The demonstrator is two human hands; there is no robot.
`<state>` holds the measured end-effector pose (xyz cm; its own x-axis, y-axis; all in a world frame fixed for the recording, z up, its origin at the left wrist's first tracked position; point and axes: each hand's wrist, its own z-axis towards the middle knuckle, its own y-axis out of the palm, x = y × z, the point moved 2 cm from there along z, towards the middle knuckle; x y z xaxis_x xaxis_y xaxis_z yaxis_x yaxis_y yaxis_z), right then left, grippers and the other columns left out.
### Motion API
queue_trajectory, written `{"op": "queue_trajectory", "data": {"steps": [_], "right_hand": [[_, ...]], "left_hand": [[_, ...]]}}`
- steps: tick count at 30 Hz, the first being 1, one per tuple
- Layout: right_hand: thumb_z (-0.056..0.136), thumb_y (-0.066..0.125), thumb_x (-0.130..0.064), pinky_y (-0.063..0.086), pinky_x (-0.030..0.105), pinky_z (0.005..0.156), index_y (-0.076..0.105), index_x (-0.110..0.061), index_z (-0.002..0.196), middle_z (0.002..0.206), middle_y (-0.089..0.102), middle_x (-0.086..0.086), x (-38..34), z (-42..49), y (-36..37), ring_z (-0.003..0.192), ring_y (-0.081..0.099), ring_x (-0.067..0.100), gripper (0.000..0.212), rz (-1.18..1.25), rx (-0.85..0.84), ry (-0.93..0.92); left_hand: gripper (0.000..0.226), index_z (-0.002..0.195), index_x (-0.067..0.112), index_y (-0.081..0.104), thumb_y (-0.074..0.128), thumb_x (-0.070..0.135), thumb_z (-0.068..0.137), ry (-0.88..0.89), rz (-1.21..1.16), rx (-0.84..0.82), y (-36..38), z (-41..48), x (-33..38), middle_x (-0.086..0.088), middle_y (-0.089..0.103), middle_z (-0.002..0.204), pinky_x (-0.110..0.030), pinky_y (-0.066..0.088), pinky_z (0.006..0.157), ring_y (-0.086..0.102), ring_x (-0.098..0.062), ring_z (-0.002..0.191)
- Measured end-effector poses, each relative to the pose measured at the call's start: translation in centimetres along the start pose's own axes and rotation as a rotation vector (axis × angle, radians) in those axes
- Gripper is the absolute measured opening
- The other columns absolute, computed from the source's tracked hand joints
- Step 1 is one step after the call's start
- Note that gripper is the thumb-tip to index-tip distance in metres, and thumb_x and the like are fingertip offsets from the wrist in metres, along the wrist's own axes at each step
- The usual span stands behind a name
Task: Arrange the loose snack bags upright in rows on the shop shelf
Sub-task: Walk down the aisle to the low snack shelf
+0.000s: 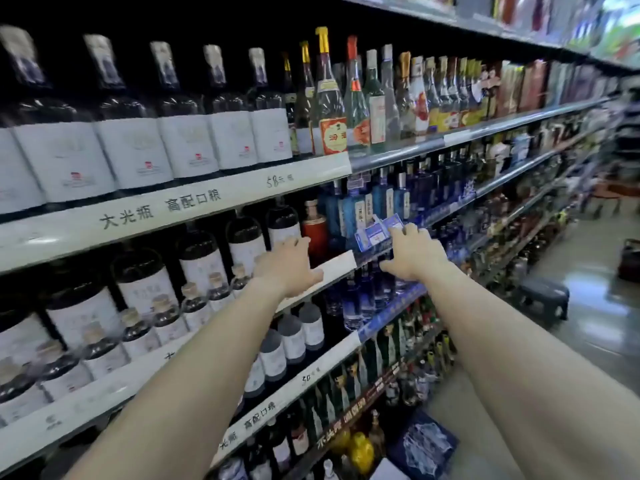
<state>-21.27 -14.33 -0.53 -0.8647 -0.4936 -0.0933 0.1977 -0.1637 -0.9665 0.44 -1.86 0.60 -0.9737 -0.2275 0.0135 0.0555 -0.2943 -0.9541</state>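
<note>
A person's left hand reaches flat and wide open over the white shelf strip toward dark bottles at its 10 o'clock. At its 3 o'clock, the right hand lays its fingertips on small blue-and-white packets at the shelf edge, thumb splayed wide below; whether these are the snack bags cannot be told

Dark wine bottles, blue liquor bottles, dark stool

Far bottles too blurred
</note>
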Motion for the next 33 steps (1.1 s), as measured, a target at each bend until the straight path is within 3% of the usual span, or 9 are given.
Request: {"op": "queue_trajectory", "data": {"steps": [2,8,12,18,26,33], "right_hand": [[0.084,0.059,-0.059,0.042,0.052,0.091,0.028,-0.018,0.146,0.146,0.034,0.015,2.2,0.0,0.5,0.129,0.036,0.039,0.081,-0.027,-0.021,0.087],[0.079,0.061,-0.060,0.041,0.050,0.095,0.038,-0.020,0.137,0.137,0.040,0.014,9.3,-0.4,3.1,0.126,0.040,0.038,0.074,-0.059,-0.047,0.278],[0.078,0.064,-0.056,0.044,0.050,0.098,0.040,-0.017,0.138,0.134,0.044,0.018,13.2,-0.6,3.6,0.125,0.044,0.039,0.076,-0.078,-0.055,0.424],[0.082,0.063,-0.055,0.042,0.047,0.094,0.038,-0.018,0.142,0.139,0.042,0.015,18.2,-1.1,4.1,0.127,0.041,0.038,0.075,-0.150,-0.076,0.590],[0.081,0.063,-0.054,0.041,0.049,0.095,0.035,-0.020,0.143,0.140,0.038,0.014,28.5,-2.3,6.0,0.128,0.038,0.037,0.076,-0.161,-0.139,0.806],[0.082,0.063,-0.052,0.041,0.050,0.097,0.033,-0.017,0.145,0.140,0.038,0.015,42.5,0.5,9.7,0.129,0.037,0.037,0.078,-0.142,-0.170,0.882]], "left_hand": [[0.080,0.147,0.020,0.028,0.052,0.060,0.082,0.056,0.002,-0.027,1.4,1.9,1.7,-0.008,0.040,0.144,-0.046,0.046,0.092,0.042,-0.031,0.127],[0.077,0.141,0.018,0.034,0.051,0.064,0.082,0.226,-0.019,-0.086,7.6,8.4,7.0,-0.008,0.044,0.137,-0.047,0.049,0.086,0.045,-0.031,0.120],[0.078,0.144,0.021,0.031,0.050,0.066,0.083,0.351,-0.077,-0.147,11.7,12.5,10.4,-0.006,0.041,0.141,-0.042,0.050,0.079,0.045,-0.028,0.123],[0.077,0.141,0.020,0.034,0.048,0.067,0.082,0.502,-0.131,-0.228,16.5,17.5,16.3,-0.006,0.042,0.140,-0.045,0.050,0.085,0.044,-0.029,0.124],[0.072,0.141,0.018,0.034,0.053,0.058,0.084,0.657,-0.227,-0.252,20.8,23.4,29.2,-0.008,0.041,0.142,-0.046,0.046,0.087,0.043,-0.031,0.126],[0.073,0.140,0.017,0.037,0.053,0.057,0.082,0.745,-0.207,-0.280,26.3,31.5,42.8,-0.008,0.045,0.138,-0.047,0.047,0.092,0.046,-0.030,0.124]]}}
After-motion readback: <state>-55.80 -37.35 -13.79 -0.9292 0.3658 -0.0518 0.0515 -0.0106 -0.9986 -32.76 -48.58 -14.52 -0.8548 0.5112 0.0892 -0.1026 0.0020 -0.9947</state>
